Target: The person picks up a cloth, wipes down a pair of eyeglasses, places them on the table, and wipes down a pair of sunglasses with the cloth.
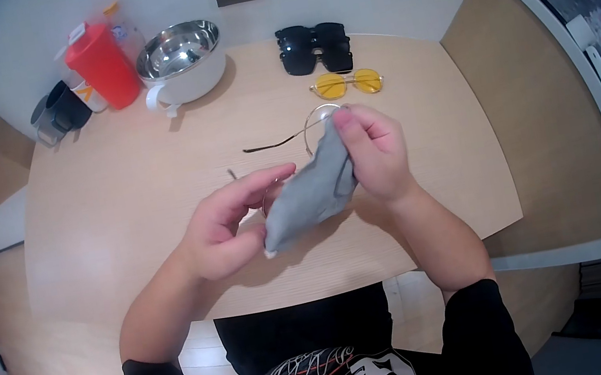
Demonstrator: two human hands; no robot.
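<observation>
Between my hands is a pair of thin-rimmed round eyeglasses [314, 123], partly covered by a grey cloth [310, 195]. One rim and a dark-tipped temple arm stick out beyond the cloth. My right hand [378, 149] pinches the cloth's upper end against the glasses, thumb on top. On the other side, my left hand [226, 228] curls around the far rim, with its thumb by the cloth's lower corner. The cloth hides the bridge and most of the lens on the left, and how the left fingertips grip is partly hidden.
Yellow-lensed glasses [351, 84] lie beyond my right hand, with several black sunglasses [315, 48] behind them. Along the wall stand a white-sided steel bowl [191, 79], a red pitcher [104, 68] and dark mugs [68, 107]. A wooden panel [543, 115] borders the table's right side.
</observation>
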